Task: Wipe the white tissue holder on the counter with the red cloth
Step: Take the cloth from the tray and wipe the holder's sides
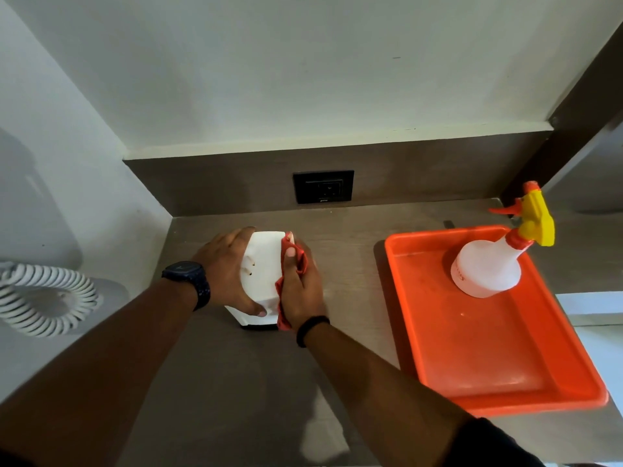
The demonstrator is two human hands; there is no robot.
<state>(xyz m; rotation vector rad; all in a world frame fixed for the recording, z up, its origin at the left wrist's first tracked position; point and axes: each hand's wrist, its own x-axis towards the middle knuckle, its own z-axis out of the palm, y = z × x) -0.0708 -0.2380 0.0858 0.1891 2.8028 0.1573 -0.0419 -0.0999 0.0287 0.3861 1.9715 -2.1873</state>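
Note:
The white tissue holder stands on the brown counter near the back left corner. My left hand grips its left side, fingers over the top and thumb at the lower front. My right hand presses the red cloth against the holder's right side. The cloth is bunched under my fingers, and its lower end hangs down by the holder's base. The holder's right face is hidden by the cloth and hand.
An orange tray lies on the counter to the right, with a white spray bottle topped by a yellow and orange trigger in its far end. A black wall socket sits behind. A white coiled cord hangs at the left.

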